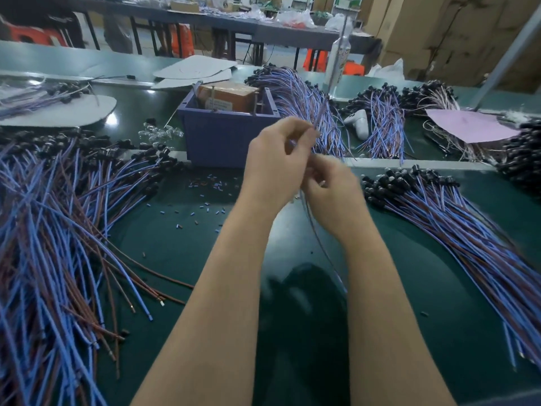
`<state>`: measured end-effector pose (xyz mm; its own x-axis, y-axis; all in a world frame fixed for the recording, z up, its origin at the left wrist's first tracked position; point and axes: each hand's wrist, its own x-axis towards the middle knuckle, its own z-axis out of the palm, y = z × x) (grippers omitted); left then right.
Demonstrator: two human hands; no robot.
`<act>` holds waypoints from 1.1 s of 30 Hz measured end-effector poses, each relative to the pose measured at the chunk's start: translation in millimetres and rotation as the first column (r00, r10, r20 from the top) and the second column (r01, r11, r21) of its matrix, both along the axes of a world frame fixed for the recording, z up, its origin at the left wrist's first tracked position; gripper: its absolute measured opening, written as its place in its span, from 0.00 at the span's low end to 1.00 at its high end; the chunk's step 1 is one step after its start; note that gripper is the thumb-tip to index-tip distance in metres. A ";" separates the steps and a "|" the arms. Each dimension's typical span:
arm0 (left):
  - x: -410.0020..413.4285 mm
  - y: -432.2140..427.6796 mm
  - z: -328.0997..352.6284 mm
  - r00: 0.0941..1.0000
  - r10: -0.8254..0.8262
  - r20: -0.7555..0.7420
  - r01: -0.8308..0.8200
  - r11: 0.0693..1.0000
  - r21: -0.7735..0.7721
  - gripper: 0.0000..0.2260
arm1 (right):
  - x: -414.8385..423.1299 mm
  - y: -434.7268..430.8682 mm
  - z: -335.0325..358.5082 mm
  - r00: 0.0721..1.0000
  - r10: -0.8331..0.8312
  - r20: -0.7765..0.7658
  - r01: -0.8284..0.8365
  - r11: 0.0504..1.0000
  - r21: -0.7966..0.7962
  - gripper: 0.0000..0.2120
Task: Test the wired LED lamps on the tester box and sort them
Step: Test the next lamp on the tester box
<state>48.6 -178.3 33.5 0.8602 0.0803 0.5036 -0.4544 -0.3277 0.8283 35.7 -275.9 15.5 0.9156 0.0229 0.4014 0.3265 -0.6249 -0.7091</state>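
Observation:
Both hands meet above the green table, in front of the purple tester box (216, 136). My left hand (278, 159) pinches the upper part of a thin blue-and-brown wired lamp (319, 115) that sticks up past the fingers. My right hand (330, 189) grips the same lamp's wires lower down, and they trail toward me (316, 235). The lamp head is blurred and I cannot make it out. The box holds an orange-brown transformer (231, 93).
Big piles of wired lamps lie at the left (52, 230), at the right (456, 235) and behind the box (307, 101). Small cut wire bits (205, 186) litter the table's middle. A white bottle (336, 63), pink paper (465, 124) and white sheets (193, 68) lie farther back.

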 end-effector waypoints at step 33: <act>28.5 -247.5 -77.9 0.887 -0.120 -0.446 0.286 0.901 0.325 0.23 | -42.3 -158.1 -50.2 0.775 -0.368 -0.514 0.550 -0.010 0.835 0.08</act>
